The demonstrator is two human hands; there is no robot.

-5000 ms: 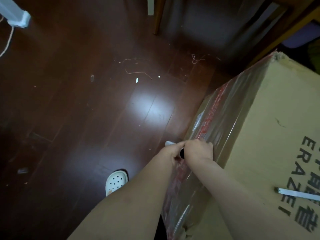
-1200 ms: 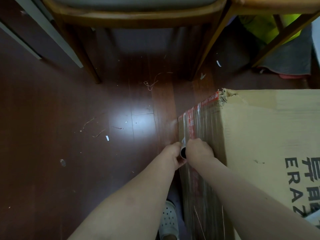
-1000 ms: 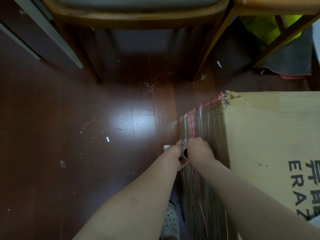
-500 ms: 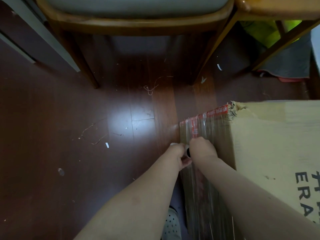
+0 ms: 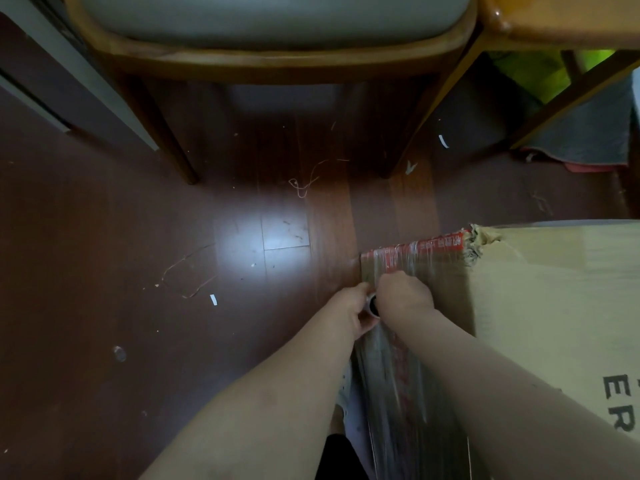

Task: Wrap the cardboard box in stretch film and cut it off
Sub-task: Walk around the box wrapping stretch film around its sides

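The cardboard box (image 5: 554, 306) on the floor (image 5: 138, 271) already wears stretch film (image 5: 408, 393) along its near side, and left hand (image 5: 349, 311) and right hand (image 5: 403, 296) grip the roll (image 5: 373, 308), with cutting not yet done.

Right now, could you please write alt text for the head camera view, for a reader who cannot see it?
Two bare hands, left hand and right hand, hold a small roll of clear stretch film against the side of a large brown cardboard box that stands on a dark red-brown wooden floor. A wooden chair with a grey seat stands beyond.
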